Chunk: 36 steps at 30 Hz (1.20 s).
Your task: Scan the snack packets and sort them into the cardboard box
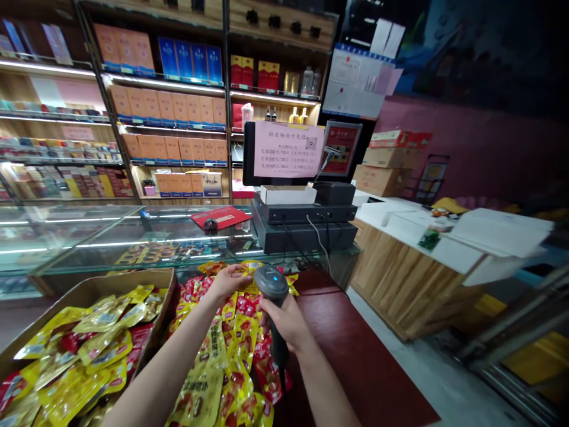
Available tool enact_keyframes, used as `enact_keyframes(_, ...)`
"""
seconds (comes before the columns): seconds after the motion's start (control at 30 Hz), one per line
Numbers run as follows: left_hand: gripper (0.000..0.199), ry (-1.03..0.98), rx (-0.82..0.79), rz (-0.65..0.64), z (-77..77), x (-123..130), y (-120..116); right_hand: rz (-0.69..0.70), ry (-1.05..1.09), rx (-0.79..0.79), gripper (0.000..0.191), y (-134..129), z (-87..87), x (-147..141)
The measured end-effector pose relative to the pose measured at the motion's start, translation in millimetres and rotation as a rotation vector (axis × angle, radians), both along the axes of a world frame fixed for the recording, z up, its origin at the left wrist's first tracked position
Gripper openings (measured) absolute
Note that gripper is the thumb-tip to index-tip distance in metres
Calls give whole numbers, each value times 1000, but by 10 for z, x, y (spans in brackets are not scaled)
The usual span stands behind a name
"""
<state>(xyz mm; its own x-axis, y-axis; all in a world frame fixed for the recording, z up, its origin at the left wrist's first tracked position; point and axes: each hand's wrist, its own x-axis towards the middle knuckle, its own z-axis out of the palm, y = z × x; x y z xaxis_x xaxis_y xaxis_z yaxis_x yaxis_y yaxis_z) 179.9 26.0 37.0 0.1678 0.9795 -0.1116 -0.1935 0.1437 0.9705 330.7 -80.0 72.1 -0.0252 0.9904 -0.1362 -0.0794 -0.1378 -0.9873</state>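
Note:
My right hand (288, 320) is wrapped round the handle of a black handheld barcode scanner (270, 281), whose head shows a small blue light. The scanner stands upright over a pile of red and yellow snack packets (240, 338). To its left, my left hand (230, 281) reaches to the far end of the pile, with its fingers bent against a yellow snack packet (252, 265). Part of that packet is hidden by the fingers and the scanner. An open cardboard box (166, 290) at the left holds several more yellow and red packets.
Behind the pile, a glass counter (178, 234) carries a red mat (233, 218), a computer mouse (210, 224) and a monitor with a pink notice (287, 151). Shelves of boxed goods line the back wall. A wooden counter (400, 279) stands at the right.

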Motion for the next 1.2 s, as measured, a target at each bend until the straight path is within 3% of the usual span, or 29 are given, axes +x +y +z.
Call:
enact_keyframes(0.27,48,-36,24,-10,-194,-29,95,22,-32,-22,16,-3,18,-60)
enact_keyframes(0.7,41,59,90,-87,-13,48,2,19,-40,3,16,37,-85,6)
enact_keyframes(0.87,40,25,9,-26,-73,44,8,-157,51,130,20,69,-70,66)
enact_keyframes(0.93,41,37,-29,-24,-70,34,-7,-166,97,95,25,98,-91,106)
enact_keyframes(1.07,39,78,-80,-70,36,-20,-117,-74,264,-66,27,157,-126,166)
enact_keyframes(1.2,40,-6,-197,-179,267,-212,-311,16,397,-149,26,165,-51,90)
